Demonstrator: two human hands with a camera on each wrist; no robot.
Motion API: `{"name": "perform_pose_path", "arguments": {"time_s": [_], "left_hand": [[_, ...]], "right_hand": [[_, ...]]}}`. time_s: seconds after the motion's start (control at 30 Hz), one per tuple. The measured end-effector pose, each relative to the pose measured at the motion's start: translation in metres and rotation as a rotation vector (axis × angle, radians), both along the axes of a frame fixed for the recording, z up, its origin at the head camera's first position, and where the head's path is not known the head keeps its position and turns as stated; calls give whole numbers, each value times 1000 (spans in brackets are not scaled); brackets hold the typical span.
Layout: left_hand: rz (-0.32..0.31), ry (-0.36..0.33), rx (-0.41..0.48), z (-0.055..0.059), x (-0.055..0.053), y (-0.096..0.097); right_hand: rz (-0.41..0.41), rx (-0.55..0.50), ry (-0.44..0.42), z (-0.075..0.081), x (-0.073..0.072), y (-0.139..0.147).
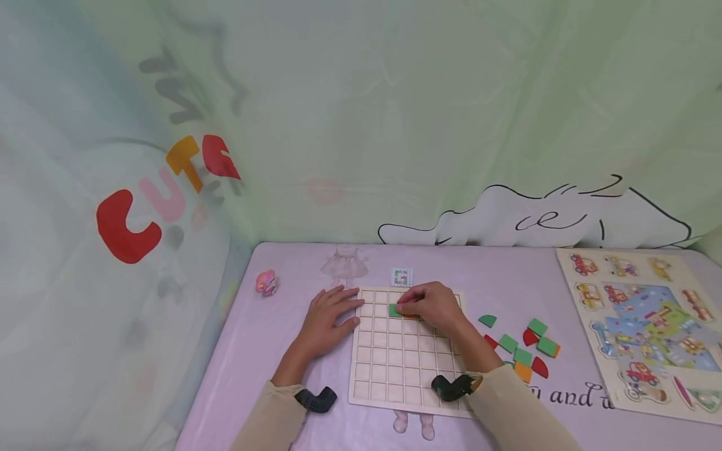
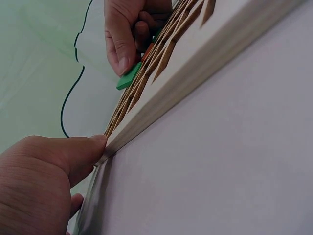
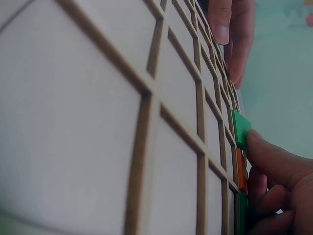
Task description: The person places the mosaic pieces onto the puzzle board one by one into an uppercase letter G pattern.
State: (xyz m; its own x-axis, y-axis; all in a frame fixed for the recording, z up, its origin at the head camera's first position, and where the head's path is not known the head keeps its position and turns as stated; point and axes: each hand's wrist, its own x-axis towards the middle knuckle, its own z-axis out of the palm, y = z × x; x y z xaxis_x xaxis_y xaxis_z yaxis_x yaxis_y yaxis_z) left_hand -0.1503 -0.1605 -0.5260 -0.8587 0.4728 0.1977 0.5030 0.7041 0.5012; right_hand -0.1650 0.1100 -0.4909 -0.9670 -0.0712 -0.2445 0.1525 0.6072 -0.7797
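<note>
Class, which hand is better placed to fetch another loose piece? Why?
Probably the right hand: though busy with a green square, it's nearer the loose pieces; the left hand touches the grid board at its left edge.

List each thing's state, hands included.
Left hand: fingers extended, touching the grid board
Right hand: pinching the green tile
Green tile: pinched, unclear if seated
Orange tile: on the grid board, beside the green tile
Grid board: flat on the table
Loose tiles: scattered right of the grid board, some overlapping
Small card: flat beyond the grid board's far edge
Picture puzzle: flat, cut off by the frame
</note>
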Motion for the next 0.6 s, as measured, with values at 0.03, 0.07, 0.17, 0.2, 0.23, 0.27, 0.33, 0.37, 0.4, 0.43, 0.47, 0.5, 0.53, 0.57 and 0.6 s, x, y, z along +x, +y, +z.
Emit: {"name": "perform_pose_path", "arguments": {"time_s": [0.03,0.07,0.17,0.2,0.23,0.27,0.33,0.37,0.4,0.43,0.47,0.5,0.53,0.57,0.6], "left_hand": [[0,0,-1,0,0,0],[0,0,-2,0,0,0],[3,-1,-4,0,0,0],[4,-1,-4,0,0,0],[3,3,-2,0,1,0],[3,4,-1,0,1,1],[4,9,-1,0,0,0],[3,10,-1,0,0,0],[3,10,0,0,0,0],[3,10,-1,0,0,0],[3,7,-1,0,0,0],[3,7,0,0,0,0],[2,7,2,0,0,0],[0,7,4,0,0,0],[-1,8,7,0,1,0]], "right_hand": [[1,6,3,0,0,0],[2,11,6,0,0,0],[10,24,19,1,1,0],[11,26,20,2,1,0],[12,27,23,2,1,0],[14,27,25,2,1,0],[15,29,27,3,1,0],[14,28,26,3,1,0],[12,28,24,3,2,-1],[10,29,24,3,2,-1],[8,30,23,3,2,-1],[6,31,22,3,2,-1],[5,32,23,3,2,-1],[5,34,24,3,2,-1],[5,35,25,3,2,-1]]}}
